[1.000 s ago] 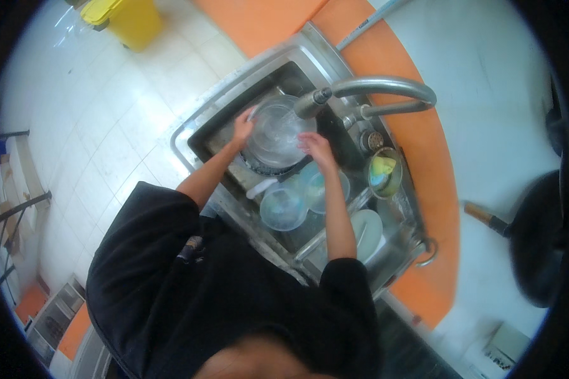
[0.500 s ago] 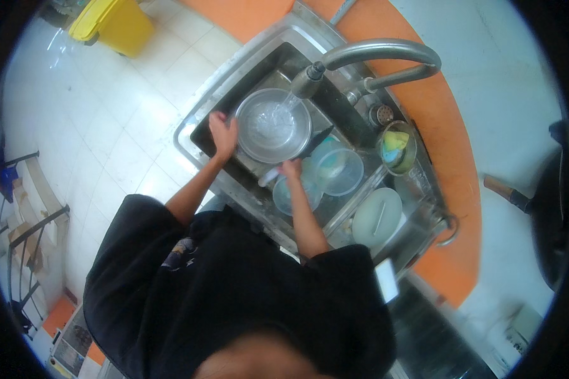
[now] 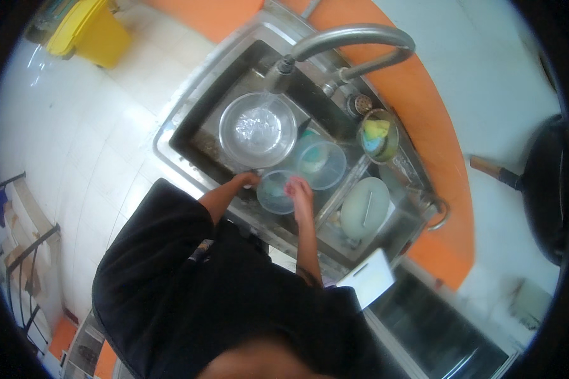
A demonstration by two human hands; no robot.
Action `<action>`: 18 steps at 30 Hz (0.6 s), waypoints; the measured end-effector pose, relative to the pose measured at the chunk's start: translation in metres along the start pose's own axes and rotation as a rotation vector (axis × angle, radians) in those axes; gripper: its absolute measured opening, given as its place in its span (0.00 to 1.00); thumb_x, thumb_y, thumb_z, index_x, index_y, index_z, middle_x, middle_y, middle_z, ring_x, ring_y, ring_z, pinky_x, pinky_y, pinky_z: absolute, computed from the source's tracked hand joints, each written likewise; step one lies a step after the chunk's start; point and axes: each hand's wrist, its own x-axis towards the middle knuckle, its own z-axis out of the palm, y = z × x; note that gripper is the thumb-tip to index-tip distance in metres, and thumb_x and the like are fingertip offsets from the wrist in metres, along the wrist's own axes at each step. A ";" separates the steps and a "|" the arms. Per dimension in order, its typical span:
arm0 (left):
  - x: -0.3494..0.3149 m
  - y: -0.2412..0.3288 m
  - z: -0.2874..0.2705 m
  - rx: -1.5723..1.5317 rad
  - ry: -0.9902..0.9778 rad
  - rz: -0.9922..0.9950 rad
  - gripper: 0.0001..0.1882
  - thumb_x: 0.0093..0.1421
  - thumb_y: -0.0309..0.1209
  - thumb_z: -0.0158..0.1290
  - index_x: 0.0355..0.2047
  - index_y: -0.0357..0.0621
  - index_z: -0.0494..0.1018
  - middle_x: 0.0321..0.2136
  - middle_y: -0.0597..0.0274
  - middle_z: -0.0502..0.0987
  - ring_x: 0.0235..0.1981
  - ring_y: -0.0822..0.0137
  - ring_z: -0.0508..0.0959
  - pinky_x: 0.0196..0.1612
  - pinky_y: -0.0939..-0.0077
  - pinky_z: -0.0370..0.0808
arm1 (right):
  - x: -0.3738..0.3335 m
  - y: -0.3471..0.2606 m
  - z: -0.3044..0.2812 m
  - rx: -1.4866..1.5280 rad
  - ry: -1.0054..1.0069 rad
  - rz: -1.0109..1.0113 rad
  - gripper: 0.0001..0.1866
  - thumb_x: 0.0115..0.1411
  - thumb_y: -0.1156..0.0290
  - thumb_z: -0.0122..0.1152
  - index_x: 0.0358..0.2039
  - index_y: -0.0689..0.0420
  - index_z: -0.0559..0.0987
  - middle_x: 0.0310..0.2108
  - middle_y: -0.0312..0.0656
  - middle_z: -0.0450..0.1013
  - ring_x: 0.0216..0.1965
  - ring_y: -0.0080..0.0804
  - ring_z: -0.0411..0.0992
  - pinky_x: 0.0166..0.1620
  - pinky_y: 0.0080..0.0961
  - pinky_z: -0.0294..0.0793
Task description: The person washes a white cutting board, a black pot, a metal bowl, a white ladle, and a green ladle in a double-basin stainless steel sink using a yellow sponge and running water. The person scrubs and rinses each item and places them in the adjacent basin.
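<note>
My left hand (image 3: 250,179) is low in the left sink basin, fingers curled, beside the left rim of a small clear plastic bowl (image 3: 273,201). A bit of something pale shows at those fingers; I cannot make out what. My right hand (image 3: 299,191) is closed over the same bowl's right side, its fingertips bunched; anything inside them is hidden. Behind my hands, a round metal basin (image 3: 227,146) holds water under the faucet (image 3: 277,77). Another clear plastic container (image 3: 335,174) stands to the right, with a dark pointed thing (image 3: 303,126) by it.
In the narrower right compartment (image 3: 339,247) lies a pale oval lid (image 3: 365,205). A bowl with a yellow and blue sponge (image 3: 375,137) stands on the sink's rim. A white board (image 3: 367,278) is at the near right. Far right rests a dark pan (image 3: 540,189).
My left hand has left the metal basin's side and come nearer, beside the small bowl. My right hand has shifted from a pale stick-like thing onto the bowl's right side. The view has shifted slightly.
</note>
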 end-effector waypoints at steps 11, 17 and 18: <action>-0.096 0.062 -0.025 -0.443 -0.270 0.047 0.29 0.62 0.53 0.39 0.41 0.34 0.65 0.36 0.53 0.73 0.37 0.65 0.75 0.39 0.69 0.74 | -0.053 0.019 -0.032 0.033 0.017 0.047 0.11 0.59 0.71 0.50 0.42 0.57 0.73 0.35 0.41 0.73 0.33 0.26 0.72 0.36 0.20 0.71; -0.169 0.101 -0.003 -1.040 -0.347 0.035 0.19 0.64 0.46 0.38 0.37 0.40 0.61 0.25 0.61 0.69 0.25 0.68 0.72 0.29 0.76 0.72 | -0.067 -0.016 -0.012 -0.036 -0.121 -0.055 0.12 0.60 0.70 0.49 0.43 0.57 0.72 0.37 0.41 0.73 0.34 0.26 0.71 0.38 0.19 0.68; -0.184 0.107 -0.001 -1.109 -0.373 0.037 0.18 0.64 0.45 0.39 0.37 0.40 0.61 0.25 0.61 0.69 0.25 0.69 0.71 0.28 0.76 0.72 | -0.069 -0.024 -0.009 -0.057 -0.138 -0.088 0.12 0.60 0.70 0.48 0.43 0.58 0.72 0.37 0.41 0.73 0.34 0.25 0.71 0.39 0.19 0.68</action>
